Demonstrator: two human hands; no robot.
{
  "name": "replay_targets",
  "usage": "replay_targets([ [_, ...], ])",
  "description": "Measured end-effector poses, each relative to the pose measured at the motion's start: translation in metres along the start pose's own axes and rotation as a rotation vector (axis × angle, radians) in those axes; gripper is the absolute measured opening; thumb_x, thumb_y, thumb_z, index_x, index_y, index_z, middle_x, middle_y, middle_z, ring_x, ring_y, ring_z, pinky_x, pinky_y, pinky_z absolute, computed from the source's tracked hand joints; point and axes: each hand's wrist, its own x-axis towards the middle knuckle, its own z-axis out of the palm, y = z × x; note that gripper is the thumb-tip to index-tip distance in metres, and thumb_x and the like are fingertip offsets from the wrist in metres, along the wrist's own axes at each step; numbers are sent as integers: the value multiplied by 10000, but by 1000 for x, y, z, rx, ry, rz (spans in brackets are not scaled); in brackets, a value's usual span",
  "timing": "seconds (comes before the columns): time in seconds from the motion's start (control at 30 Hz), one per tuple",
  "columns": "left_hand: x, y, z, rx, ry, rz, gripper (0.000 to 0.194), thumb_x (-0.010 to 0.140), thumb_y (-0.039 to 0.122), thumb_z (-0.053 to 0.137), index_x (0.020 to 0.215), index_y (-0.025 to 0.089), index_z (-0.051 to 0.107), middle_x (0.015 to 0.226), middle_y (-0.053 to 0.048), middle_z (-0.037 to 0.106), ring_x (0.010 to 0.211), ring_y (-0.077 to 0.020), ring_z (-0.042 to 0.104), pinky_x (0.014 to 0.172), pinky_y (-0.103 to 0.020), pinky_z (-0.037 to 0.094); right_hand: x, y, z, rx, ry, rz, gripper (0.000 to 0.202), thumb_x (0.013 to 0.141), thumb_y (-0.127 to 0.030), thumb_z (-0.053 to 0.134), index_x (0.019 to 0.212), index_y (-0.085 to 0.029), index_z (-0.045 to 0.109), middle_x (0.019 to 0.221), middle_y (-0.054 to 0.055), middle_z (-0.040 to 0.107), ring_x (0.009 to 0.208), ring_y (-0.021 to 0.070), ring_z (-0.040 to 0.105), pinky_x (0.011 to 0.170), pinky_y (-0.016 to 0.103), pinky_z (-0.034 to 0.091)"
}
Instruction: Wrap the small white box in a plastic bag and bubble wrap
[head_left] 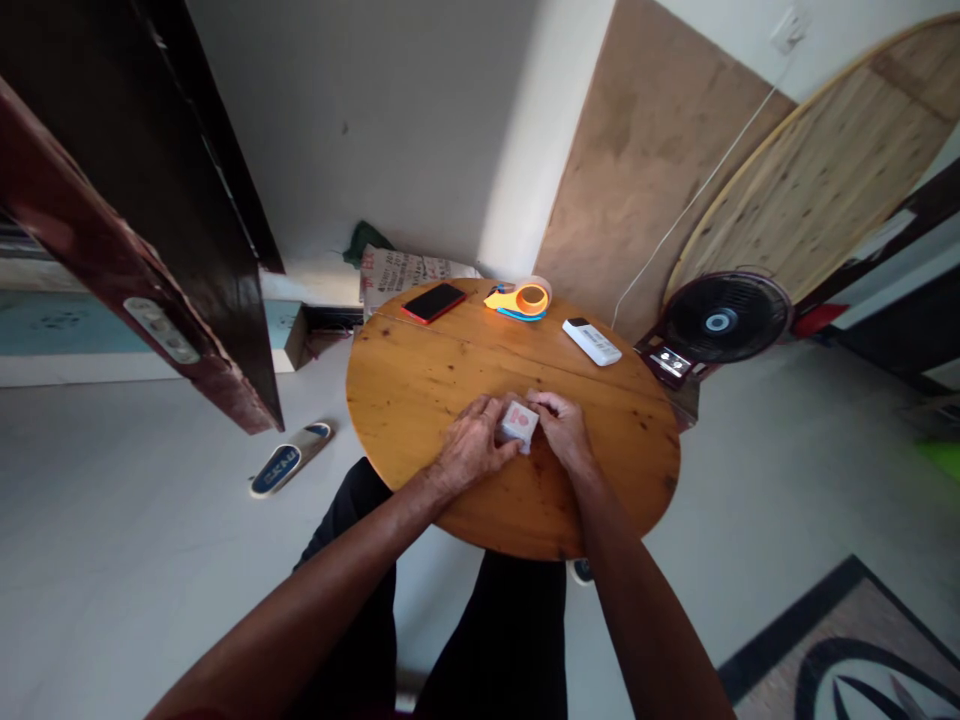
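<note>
A small white box (pixel 519 421) with a reddish print on its top face stands on the round wooden table (pixel 420 380), close to its middle. Something clear and shiny, like plastic film, shows around its lower edge. My left hand (pixel 474 437) is closed on the box from the left, thumb at the near side and fingers at the far side. At the far right corner of the box, my right hand (pixel 561 425) pinches with thumb and forefinger; the exact spot it grips is too small to make out.
Along the table's far side lie a red-edged phone (pixel 434 302), an orange tape dispenser (pixel 523 299) and a white remote control (pixel 592 342). A black fan (pixel 720 320) stands right of the table. An open door (pixel 150 250) is at left, with a slipper (pixel 291 460) on the floor.
</note>
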Motion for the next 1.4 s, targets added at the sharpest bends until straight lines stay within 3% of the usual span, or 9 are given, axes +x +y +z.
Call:
replay_targets([
  [0.27,0,-3,5,14,51,-13,594,804,299,636,1344,211,404,1187,-94,572,1103,-240,564,959,-383,468,-5,-17,1,-11,192,-130,216,798,-375,565,837,-198,682,852,40,715,821,210,643,806,347,501],
  [0.57,-2,0,4,-2,27,59,691,747,350,683,1356,204,389,1231,-107,561,1197,-275,519,1039,-433,419,-4,-18,-7,38,315,-144,213,793,-369,583,848,-180,665,842,47,694,794,203,627,788,348,496],
  [0.93,-4,0,1,-60,16,111,732,751,460,678,1375,201,397,1295,-106,555,1254,-284,484,1078,-440,383,0,-8,-16,142,367,-69,209,776,-380,596,801,-177,639,811,27,675,748,178,602,716,307,491],
  [1.23,-3,3,1,-59,31,97,518,745,352,696,1212,220,518,1165,-66,628,1124,-252,574,1002,-402,445,-3,-7,-14,161,302,-44,226,772,-400,613,827,-184,651,823,23,674,757,182,601,708,308,486],
  [1.4,-2,3,1,-113,60,109,497,723,300,697,1178,200,524,1127,-73,641,1069,-242,605,950,-379,486,-2,-9,-16,140,349,-61,244,782,-407,595,832,-173,643,838,36,679,746,178,594,684,302,483],
])
